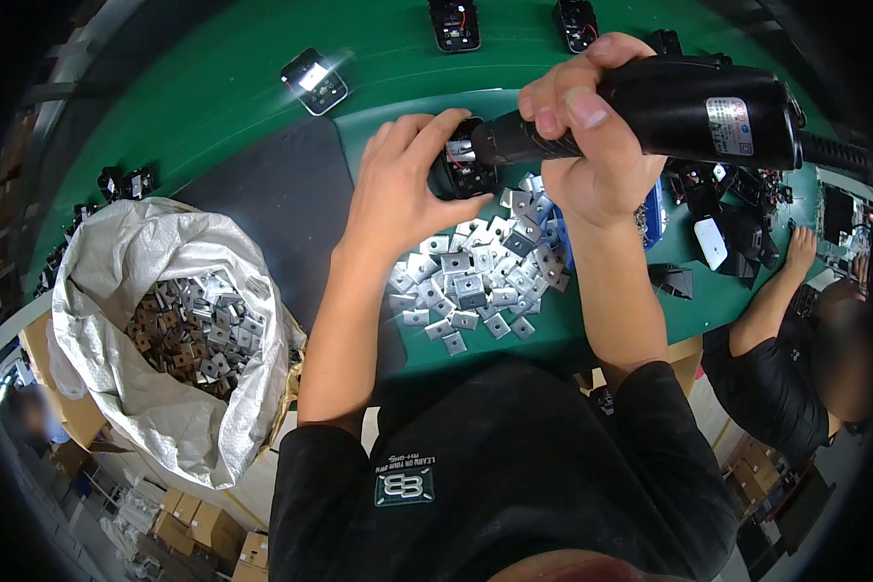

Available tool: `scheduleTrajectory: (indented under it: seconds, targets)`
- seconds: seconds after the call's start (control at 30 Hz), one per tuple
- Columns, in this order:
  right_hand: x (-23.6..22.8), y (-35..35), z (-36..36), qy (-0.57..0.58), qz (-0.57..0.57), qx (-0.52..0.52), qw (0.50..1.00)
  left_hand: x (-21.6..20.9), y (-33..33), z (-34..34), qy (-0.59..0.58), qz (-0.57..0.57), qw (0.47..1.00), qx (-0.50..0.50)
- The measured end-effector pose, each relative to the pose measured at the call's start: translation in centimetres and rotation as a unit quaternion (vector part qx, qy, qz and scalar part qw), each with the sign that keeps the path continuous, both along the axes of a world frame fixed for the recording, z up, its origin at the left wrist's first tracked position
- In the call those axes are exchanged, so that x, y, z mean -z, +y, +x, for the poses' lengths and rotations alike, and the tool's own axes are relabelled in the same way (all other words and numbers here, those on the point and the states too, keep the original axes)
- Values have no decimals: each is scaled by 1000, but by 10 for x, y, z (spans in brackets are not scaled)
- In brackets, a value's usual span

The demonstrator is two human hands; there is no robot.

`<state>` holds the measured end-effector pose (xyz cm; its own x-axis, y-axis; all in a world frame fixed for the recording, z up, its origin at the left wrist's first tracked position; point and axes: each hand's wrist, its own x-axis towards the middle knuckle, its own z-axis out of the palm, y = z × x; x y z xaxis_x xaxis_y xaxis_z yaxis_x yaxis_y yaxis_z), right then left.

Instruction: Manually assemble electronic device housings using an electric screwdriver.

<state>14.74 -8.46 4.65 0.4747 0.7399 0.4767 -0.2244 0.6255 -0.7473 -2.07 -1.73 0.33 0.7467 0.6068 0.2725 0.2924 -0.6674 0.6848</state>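
Note:
My left hand (398, 184) grips a small black housing (470, 177) with thumb and fingers around its left side, holding it at the table. In my right hand (601, 145) is a black electric screwdriver (689, 107), held sideways with fingers wrapped round its body. Its nose points left and reaches the housing, where a bright metal part shows inside. The bit's exact contact point is too small to tell. Just below the housing, a loose pile of silvery square metal plates with holes (470, 281) lies on the green table, between my forearms.
A white woven sack (165, 233) of metal plates stands at left, beside a dark mat (272, 213). More black housings (454, 24) sit along the far side. A blue bin (656, 215) and black parts (737, 228) lie right, near a co-worker's hand (801, 250).

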Motion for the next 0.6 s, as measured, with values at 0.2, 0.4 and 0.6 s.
scheduleTrajectory:
  seconds: [0.2,0.4,0.6]
  targets:
    - [1,0,4,-9,0,14,1000,0,2,0,17,-18,1000,6]
    - [0,-1,5,-4,1,-7,1000,0,1,1,1,-15,1000,3]
    - [-10,-2,-6,-27,-31,-4,999,2,2,-2,-3,-22,1000,5]
